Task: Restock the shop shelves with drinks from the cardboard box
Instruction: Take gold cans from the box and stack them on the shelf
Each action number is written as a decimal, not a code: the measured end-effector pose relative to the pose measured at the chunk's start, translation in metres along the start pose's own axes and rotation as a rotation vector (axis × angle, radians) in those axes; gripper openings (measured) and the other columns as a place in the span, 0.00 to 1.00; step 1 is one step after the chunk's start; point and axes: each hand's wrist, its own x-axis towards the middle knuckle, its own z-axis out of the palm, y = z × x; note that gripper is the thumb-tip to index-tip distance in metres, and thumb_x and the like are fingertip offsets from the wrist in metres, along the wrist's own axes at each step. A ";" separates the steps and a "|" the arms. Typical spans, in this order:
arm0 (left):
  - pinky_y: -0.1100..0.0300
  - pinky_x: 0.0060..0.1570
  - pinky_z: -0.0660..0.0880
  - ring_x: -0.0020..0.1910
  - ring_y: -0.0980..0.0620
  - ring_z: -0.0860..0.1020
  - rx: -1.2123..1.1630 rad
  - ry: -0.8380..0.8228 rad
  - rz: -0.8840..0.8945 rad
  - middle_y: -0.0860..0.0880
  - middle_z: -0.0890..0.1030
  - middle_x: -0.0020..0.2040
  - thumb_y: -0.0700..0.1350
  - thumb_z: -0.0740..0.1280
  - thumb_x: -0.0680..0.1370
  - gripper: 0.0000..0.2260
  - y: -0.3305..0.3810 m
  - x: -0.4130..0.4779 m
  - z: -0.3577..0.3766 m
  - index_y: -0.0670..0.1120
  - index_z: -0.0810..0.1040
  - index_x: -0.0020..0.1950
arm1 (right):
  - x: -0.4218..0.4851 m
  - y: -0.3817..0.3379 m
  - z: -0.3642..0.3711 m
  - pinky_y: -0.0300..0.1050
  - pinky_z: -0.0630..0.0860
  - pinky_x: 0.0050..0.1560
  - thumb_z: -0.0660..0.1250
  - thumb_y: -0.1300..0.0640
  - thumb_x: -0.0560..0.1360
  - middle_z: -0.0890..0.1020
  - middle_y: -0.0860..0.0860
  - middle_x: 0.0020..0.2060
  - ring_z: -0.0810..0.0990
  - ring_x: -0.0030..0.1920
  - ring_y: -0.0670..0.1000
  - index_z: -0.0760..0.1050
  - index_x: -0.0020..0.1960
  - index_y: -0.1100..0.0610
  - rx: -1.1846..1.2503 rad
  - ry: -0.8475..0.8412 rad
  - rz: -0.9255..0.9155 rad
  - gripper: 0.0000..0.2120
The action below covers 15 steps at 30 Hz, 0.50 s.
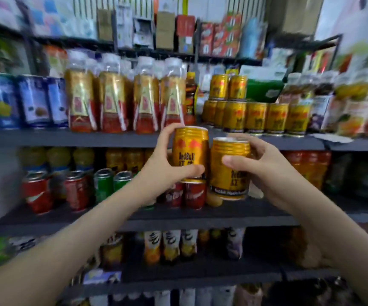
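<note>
1. Drinks in hand are two gold cans, one per hand, both raised in front of the shelving near the centre of my view; the cardboard box is out of sight.
2. My left hand [167, 164] is wrapped around the left can [190, 151]: thumb across the lower front, fingers curled round the upper left side near the rim. It is closed snugly, with nothing else in it.
3. My right hand [264, 171] grips the right can [229, 168] from its 3 o'clock side, thumb lying across the front at mid-height, fingers hidden behind. The two cans sit just beside each other, possibly touching; I can't tell for sure.
4. Matching gold cans [256, 115] stand stacked in two tiers on the upper shelf [46, 138], at about 1 o'clock from my hands. I judge that is where these belong.
5. Handling, as I read it: stiff metal walls, smooth and a bit slippery, with real weight if full. A grip round the middle of the body suits them; squeezing hard could dent a thin wall.
6. Risk I foresee: the stacked row could topple if nudged, so each can should be set down upright and gently.
</note>
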 end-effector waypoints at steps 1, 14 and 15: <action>0.55 0.49 0.80 0.55 0.48 0.79 0.009 0.007 0.059 0.48 0.73 0.62 0.46 0.80 0.63 0.37 0.007 0.017 0.003 0.64 0.64 0.64 | 0.011 -0.008 -0.011 0.47 0.79 0.52 0.77 0.53 0.56 0.84 0.50 0.51 0.83 0.51 0.49 0.74 0.62 0.52 -0.003 0.012 -0.034 0.34; 0.61 0.49 0.77 0.56 0.52 0.77 0.088 0.116 0.252 0.52 0.72 0.61 0.43 0.78 0.67 0.38 0.033 0.175 0.039 0.65 0.59 0.64 | 0.170 -0.051 -0.140 0.52 0.77 0.56 0.77 0.51 0.59 0.82 0.53 0.52 0.82 0.53 0.53 0.73 0.62 0.55 -0.125 0.210 -0.213 0.33; 0.64 0.48 0.76 0.57 0.52 0.77 0.092 0.134 0.241 0.51 0.72 0.62 0.42 0.78 0.67 0.39 0.030 0.184 0.043 0.64 0.57 0.66 | 0.185 -0.048 -0.148 0.52 0.77 0.57 0.78 0.52 0.60 0.81 0.53 0.54 0.81 0.54 0.54 0.71 0.64 0.56 -0.138 0.210 -0.205 0.35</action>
